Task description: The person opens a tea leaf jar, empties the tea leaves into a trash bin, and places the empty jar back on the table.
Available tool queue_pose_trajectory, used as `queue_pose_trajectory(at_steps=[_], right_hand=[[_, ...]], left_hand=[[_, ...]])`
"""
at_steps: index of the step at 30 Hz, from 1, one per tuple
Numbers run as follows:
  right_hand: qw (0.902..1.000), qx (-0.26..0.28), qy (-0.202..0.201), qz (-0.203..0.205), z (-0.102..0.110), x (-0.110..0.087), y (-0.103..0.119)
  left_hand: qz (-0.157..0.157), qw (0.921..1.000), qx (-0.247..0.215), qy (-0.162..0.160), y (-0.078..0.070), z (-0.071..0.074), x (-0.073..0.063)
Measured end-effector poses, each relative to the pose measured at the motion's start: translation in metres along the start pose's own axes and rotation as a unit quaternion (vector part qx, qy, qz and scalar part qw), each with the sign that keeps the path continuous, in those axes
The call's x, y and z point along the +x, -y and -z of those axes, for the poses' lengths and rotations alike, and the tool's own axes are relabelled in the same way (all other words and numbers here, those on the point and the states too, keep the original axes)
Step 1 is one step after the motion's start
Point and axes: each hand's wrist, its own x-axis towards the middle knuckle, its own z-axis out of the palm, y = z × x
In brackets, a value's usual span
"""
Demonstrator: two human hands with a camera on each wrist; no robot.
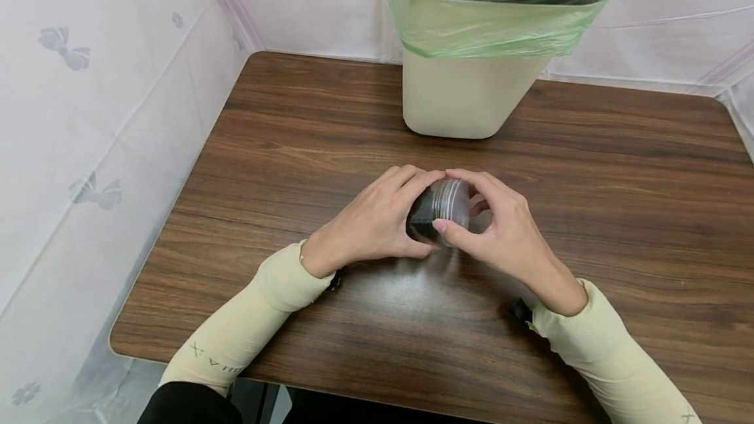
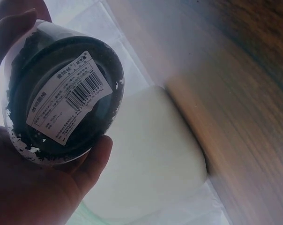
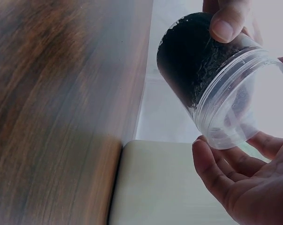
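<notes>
A clear plastic jar (image 1: 421, 216) filled with dark flakes lies tilted on its side between both hands, over the middle of the table. My left hand (image 1: 383, 214) grips the jar's body, thumb below and fingers over the top. With thumb and fingers, my right hand (image 1: 501, 224) holds the clear screw lid (image 1: 459, 205) at the jar's right end. In the left wrist view a white barcode label (image 2: 69, 98) shows on the jar's base. Dark contents (image 3: 190, 61) fill the body up to near the ridged lid in the right wrist view.
A cream trash bin (image 1: 465, 90) with a green plastic liner (image 1: 489, 25) stands at the table's back edge, beyond the hands. The brown wood-grain table (image 1: 283, 149) has rounded corners. White patterned sheeting (image 1: 106, 116) hangs along the left and back.
</notes>
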Motion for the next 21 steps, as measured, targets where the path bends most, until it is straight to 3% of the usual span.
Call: queue_pose_trajectory(at_steps=[13, 21], right_hand=[[0.9989, -0.023, 0.030, -0.027, 0.0025, 0.0006, 0.0020], [0.9952, -0.011, 0.046, -0.085, 0.0052, 0.0010, 0.0009]], left_hand=[[0.005, 1.0000, 0.001, -0.002, 0.0001, 0.0008, -0.0004], [0.001, 0.9999, 0.010, -0.007, -0.0017, 0.0023, 0.0016]])
